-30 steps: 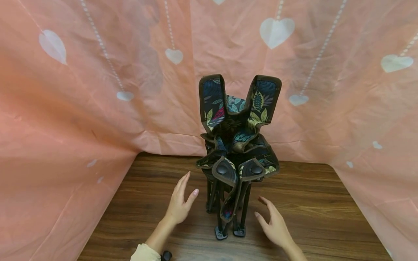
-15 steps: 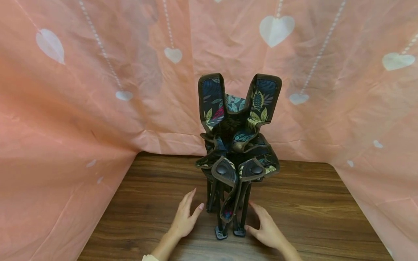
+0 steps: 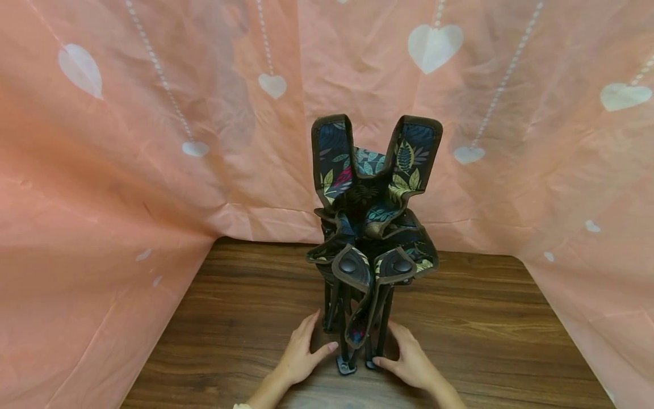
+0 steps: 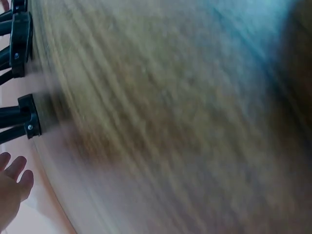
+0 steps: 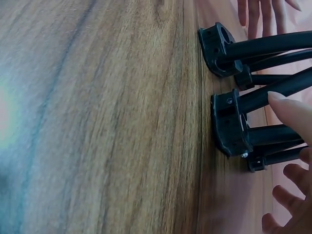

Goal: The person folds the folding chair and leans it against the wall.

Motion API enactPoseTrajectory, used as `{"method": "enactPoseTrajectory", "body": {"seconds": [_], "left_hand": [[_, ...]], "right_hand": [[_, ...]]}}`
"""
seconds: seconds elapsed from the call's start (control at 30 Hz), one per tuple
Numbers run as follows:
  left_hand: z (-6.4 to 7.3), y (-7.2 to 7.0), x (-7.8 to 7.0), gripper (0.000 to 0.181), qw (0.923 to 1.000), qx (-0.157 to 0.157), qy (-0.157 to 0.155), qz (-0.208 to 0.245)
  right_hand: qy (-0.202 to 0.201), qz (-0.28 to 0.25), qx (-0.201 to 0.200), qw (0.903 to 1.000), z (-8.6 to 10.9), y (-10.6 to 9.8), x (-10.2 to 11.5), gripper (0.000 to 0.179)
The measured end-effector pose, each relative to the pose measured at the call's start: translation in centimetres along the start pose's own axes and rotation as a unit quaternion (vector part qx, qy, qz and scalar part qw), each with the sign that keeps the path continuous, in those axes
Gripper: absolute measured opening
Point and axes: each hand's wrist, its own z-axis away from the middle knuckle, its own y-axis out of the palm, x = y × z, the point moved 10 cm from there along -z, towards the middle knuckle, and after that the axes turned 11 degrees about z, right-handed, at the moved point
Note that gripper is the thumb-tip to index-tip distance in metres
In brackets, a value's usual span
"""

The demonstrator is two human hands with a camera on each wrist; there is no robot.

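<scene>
A folded camp chair (image 3: 375, 218) stands upright in the middle of the floor, with dark leaf-patterned fabric and black legs. My left hand (image 3: 301, 353) is beside its left legs, fingers extended and thumb pointing at the front left foot (image 3: 346, 366). In the left wrist view its fingers (image 4: 22, 183) appear apart from the legs. On the other side, my right hand (image 3: 411, 360) is spread around the right front leg, its thumb over the foot. The right wrist view has the thumb (image 5: 287, 109) overlapping a leg (image 5: 258, 97); contact is unclear. The other fingers curve loosely, apart.
Brown wood-grain flooring (image 3: 475, 318) surrounds the chair. A pink curtain (image 3: 153, 113) with pale hearts hangs behind it and along both sides, close to the chair's back. Two patterned fabric flaps stick up from the chair's top.
Both hands have come down and inward toward the chair's lower legs, the right one reaching the front right foot. The chair stays in place.
</scene>
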Motion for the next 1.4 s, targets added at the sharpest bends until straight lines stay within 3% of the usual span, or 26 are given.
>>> {"method": "enactPoseTrajectory", "body": {"seconds": [0.2, 0.47, 0.8, 1.17, 1.4], "left_hand": [[0.1, 1.8, 0.3, 0.104, 0.9986, 0.044, -0.007, -0.028], [0.5, 3.7, 1.0, 0.117, 0.9936, 0.092, -0.051, -0.043], [0.5, 4.2, 1.4, 0.116, 0.9938, 0.084, -0.055, -0.046], [0.3, 4.7, 1.0, 0.121, 0.9936, 0.074, -0.036, -0.078], [0.0, 5.1, 1.2, 0.123, 0.9925, 0.059, -0.048, -0.095]], "right_hand": [[-0.003, -0.016, 0.022, 0.9996, -0.5, 0.9, 0.1, 0.092], [-0.008, 0.021, 0.08, 0.9965, -0.6, 2.7, 0.3, 0.097], [-0.015, 0.04, 0.105, 0.9936, -0.4, 3.8, 0.1, 0.099], [-0.01, 0.037, 0.104, 0.9939, -0.3, 3.7, 0.3, 0.098], [-0.012, 0.037, 0.103, 0.9939, -0.4, 3.8, 0.2, 0.099]]}}
